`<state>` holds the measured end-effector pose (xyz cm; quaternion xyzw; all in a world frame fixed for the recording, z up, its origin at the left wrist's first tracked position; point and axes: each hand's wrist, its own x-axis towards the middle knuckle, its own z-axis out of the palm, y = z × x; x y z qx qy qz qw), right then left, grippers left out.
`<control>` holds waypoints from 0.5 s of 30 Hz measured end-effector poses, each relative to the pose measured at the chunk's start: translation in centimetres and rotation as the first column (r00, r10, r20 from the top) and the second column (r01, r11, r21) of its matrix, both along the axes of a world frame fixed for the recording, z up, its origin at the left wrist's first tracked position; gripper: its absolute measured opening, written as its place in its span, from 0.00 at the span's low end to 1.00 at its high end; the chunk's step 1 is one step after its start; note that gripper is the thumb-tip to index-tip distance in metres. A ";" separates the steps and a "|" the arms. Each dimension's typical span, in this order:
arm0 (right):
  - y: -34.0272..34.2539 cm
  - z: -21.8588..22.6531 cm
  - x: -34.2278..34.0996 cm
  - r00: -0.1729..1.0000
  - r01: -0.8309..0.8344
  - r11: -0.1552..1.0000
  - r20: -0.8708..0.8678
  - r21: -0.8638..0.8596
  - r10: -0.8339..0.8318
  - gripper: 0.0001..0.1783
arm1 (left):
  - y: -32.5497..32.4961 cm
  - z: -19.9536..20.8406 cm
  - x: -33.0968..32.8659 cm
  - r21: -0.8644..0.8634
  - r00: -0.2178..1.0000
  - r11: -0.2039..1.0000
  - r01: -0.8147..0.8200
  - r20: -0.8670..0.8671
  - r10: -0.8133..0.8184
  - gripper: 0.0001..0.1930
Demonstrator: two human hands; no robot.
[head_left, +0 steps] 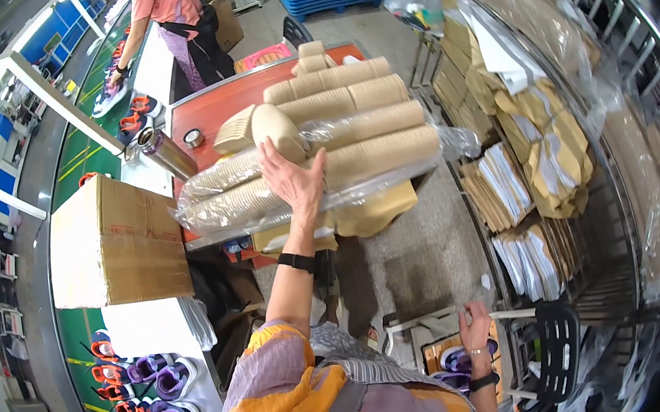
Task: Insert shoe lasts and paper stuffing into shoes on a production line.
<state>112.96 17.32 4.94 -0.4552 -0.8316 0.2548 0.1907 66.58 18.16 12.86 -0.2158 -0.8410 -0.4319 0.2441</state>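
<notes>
The left hand lies open, thumb spread from the fingers, its fingertips at a loose rounded tan piece just beyond it; whether they pinch it I cannot tell. Under and beside the palm, the nearest nested stack runs left to right, its long axis crossing the forearm. The right hand, well apart toward the lower right, is loosely curled, with nothing visible in it. The stacked shells look like matte, ribbed moulded pulp; glossy, crinkled clear plastic wraps them on the smooth red counter.
</notes>
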 end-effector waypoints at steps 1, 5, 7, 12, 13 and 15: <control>1.7 1.3 -3.1 0.995 -0.093 0.992 -0.022 0.086 0.095 0.10 | 0.2 -0.1 -0.9 -0.021 0.999 1.000 0.005 0.051 -0.004 0.50; 6.0 5.8 -14.0 0.964 -0.264 0.954 0.020 0.139 0.264 0.10 | -0.1 -1.4 -3.6 0.008 0.992 0.998 0.064 0.110 -0.064 0.45; 7.7 6.3 -17.2 0.934 -0.356 0.922 0.017 0.155 0.357 0.09 | 0.1 -1.7 -3.7 0.018 0.995 0.996 0.091 0.044 -0.092 0.40; 9.9 7.3 -23.8 0.900 -0.435 0.889 0.043 0.141 0.433 0.08 | -1.3 -1.6 -5.7 0.101 0.980 0.978 0.183 0.063 -0.190 0.36; 10.3 7.5 -24.6 0.902 -0.431 0.894 0.037 0.126 0.430 0.07 | -1.8 -1.3 -6.1 0.113 0.968 0.966 0.233 0.066 -0.241 0.35; 11.5 7.8 -25.6 0.908 -0.418 0.899 0.026 0.133 0.419 0.07 | -2.5 -0.4 -6.7 0.114 0.948 0.941 0.318 -0.031 -0.316 0.35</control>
